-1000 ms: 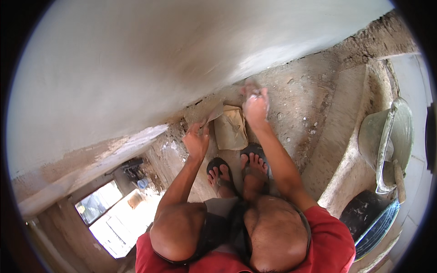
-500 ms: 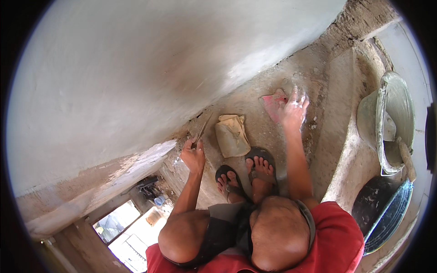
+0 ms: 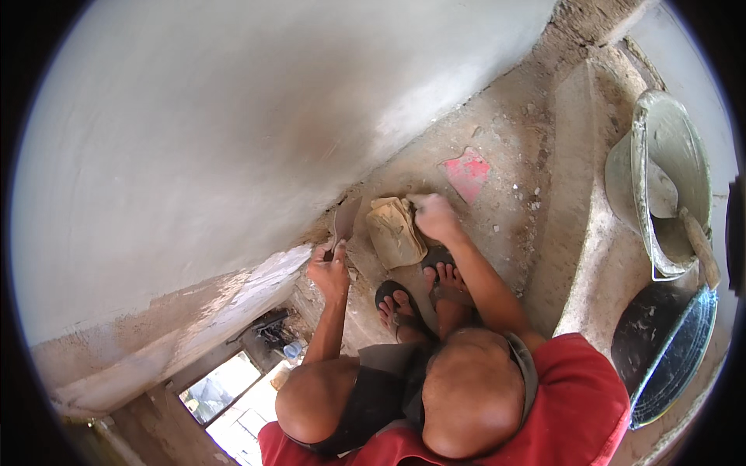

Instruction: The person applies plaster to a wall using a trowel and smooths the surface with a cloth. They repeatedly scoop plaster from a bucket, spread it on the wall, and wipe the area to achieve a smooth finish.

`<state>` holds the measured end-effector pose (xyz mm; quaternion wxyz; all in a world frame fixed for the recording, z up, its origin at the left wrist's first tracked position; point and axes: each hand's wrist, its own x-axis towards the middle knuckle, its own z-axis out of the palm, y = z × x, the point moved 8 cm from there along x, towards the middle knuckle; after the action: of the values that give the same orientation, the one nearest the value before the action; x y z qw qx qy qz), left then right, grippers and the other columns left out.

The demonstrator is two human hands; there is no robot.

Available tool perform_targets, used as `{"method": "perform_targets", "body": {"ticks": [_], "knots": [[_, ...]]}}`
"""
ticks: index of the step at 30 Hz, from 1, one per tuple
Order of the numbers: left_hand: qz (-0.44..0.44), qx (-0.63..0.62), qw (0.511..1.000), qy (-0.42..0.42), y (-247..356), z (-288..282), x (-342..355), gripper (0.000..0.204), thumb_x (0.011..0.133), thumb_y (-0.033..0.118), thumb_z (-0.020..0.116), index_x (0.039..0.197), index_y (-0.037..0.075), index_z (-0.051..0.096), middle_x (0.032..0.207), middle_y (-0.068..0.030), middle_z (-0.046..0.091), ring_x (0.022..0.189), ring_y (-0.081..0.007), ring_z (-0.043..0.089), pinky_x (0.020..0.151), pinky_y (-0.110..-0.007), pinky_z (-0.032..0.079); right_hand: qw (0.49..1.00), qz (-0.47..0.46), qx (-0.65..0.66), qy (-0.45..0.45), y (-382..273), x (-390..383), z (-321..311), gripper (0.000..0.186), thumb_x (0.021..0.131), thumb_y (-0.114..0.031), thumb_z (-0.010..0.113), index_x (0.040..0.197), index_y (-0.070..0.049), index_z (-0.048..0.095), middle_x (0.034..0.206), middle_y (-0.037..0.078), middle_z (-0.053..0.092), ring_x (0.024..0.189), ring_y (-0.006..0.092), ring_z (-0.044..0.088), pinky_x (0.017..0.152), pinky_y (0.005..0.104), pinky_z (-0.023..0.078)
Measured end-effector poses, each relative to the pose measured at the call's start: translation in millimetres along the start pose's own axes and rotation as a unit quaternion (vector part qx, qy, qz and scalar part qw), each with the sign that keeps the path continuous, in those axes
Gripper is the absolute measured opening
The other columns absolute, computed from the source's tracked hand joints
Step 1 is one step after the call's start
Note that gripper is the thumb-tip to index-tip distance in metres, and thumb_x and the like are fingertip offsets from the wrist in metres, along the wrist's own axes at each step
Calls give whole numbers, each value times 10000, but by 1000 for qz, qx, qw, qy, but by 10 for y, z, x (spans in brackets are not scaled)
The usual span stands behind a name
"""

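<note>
I squat on a rough concrete ledge against a grey plastered wall [image 3: 233, 140]. My left hand [image 3: 330, 269] is closed around the handle of a small trowel [image 3: 343, 220], whose blade points up at the foot of the wall. My right hand [image 3: 435, 217] grips the top edge of a tan, mortar-stained block [image 3: 392, 233] that lies on the ledge in front of my feet. A flat red piece [image 3: 466, 174] lies alone on the ledge beyond my right hand, apart from it.
My sandalled feet [image 3: 412, 303] stand just behind the block. A grey bucket [image 3: 622, 175] with mortar and a wooden handle stands at the right, a dark round pan [image 3: 668, 349] below it. At lower left the ledge drops to an opening [image 3: 225, 388].
My right hand has left the red piece on the ledge and come back to the tan block. My left hand with the trowel stays at the wall's foot.
</note>
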<state>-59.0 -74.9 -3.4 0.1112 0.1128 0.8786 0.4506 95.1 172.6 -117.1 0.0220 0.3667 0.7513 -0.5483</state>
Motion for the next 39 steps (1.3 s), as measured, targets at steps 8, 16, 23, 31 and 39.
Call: {"method": "perform_targets", "body": {"ticks": [8,16,23,31,39], "knots": [[-47,-158,984,-63,-88,192,-42,119,957,54,811,1043,-27,800,896,-14,765,800,-71,646,744,-265,517,886,71,457,41,297,-107,-298,317,978,6,612,1261,67,741,1179,178,780,1080,306,765,985,419,626],[-111,-239,959,-106,-101,353,-61,158,966,59,810,1103,-14,782,1010,-61,802,855,-105,713,784,-297,570,992,11,-55,112,-140,-172,-210,383,957,-268,770,1231,0,781,1090,188,806,1082,374,762,992,446,586],[-117,-252,955,-101,-259,401,-60,170,969,65,806,1126,6,778,1041,-65,803,910,-115,731,814,-321,598,974,-25,-156,162,-410,-413,370,992,829,-309,893,1550,151,391,1329,374,659,1210,449,697,1059,505,551],[-162,-293,938,-94,-515,320,-63,178,961,89,815,1122,19,782,1069,-63,801,918,-137,741,805,-324,610,919,135,369,-37,163,-146,172,707,811,-76,841,1455,54,579,1222,165,755,1051,284,766,935,438,612],[-59,68,958,-270,-597,732,-220,506,962,299,821,1356,-2,721,1190,-189,796,1078,-271,768,922,-376,609,770,-28,638,12,-275,-248,-832,537,1014,-219,698,1509,-49,574,1388,109,703,1246,272,693,1090,468,548]]}}
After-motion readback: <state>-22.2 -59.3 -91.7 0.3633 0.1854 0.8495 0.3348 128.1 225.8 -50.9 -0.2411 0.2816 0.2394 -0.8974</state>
